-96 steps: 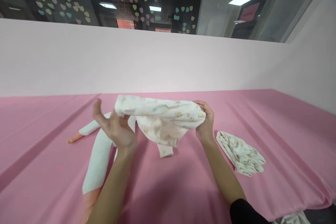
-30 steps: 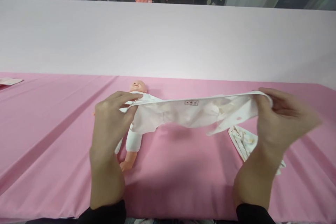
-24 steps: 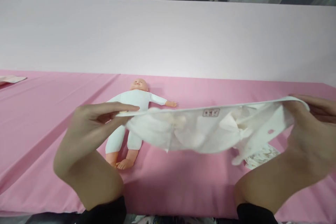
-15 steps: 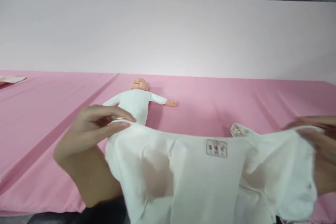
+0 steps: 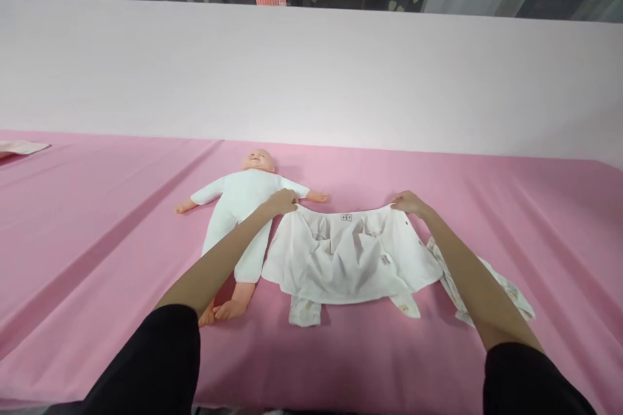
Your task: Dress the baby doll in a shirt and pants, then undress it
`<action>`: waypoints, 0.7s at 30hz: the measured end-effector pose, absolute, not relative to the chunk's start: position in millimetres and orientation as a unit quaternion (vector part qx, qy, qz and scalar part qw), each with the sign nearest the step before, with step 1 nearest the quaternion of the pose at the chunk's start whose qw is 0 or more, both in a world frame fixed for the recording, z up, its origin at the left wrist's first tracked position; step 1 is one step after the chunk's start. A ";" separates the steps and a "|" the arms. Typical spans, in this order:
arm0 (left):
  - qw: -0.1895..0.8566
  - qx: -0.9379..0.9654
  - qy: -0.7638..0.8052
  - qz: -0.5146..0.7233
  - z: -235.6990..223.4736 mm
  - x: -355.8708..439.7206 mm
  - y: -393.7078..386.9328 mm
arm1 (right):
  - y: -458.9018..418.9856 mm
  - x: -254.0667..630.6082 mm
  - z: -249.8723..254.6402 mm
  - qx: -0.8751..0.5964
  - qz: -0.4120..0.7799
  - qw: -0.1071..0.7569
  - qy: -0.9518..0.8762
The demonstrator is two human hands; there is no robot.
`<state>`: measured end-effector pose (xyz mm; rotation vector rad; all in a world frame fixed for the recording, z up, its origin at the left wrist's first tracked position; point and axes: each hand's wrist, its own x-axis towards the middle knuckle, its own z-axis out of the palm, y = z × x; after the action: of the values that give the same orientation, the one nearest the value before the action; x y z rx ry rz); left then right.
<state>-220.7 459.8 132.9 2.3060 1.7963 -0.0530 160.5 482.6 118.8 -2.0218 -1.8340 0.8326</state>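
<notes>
A white baby shirt [image 5: 341,266] is stretched out over the pink sheet, its printed neck label facing up and its two sleeves poking out below. My left hand [image 5: 283,201] pinches the left end of its upper edge. At the right end of that edge, my right hand [image 5: 407,201] is closed on the cloth. A baby doll [image 5: 246,198] in a white suit lies on its back just left of the shirt, and my left forearm crosses over its leg. Under my right forearm lies a patterned white garment [image 5: 506,285], partly hidden.
Pink sheeting [image 5: 97,259] covers the wide surface, with long creases. Behind it rises a white wall panel [image 5: 311,78], topped by dark glass with heart stickers. A pale folded item [image 5: 22,148] lies at the far left edge.
Both hands have moved away from me and down, carrying the shirt from close to the camera onto the pink sheet beside the doll. Its sleeves now show.
</notes>
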 end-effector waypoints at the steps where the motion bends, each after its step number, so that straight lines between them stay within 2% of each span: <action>1: 0.093 0.774 0.626 -0.017 129.8 -220.2 464.7 | 489.7 157.6 114.9 -0.709 0.273 0.147 -0.634; 12: -0.028 0.730 0.683 -0.001 118.3 -221.5 488.5 | 525.0 138.5 96.7 -0.780 0.138 0.128 -0.597; 14: -0.050 0.732 0.679 0.013 121.2 -229.5 483.6 | 519.9 127.3 98.3 -0.771 0.080 0.124 -0.619; 18: -0.090 0.683 0.713 0.128 127.2 -271.6 456.9 | 498.7 74.6 103.4 -0.636 -0.071 0.143 -0.755; 21: -0.051 0.582 0.770 0.257 121.9 -309.7 431.2 | 474.0 4.1 101.7 -0.548 -0.009 0.185 -0.816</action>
<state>-309.7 431.2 121.9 1.8924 2.5000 0.8343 4.1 474.0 101.7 -1.5450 -2.2992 -0.0265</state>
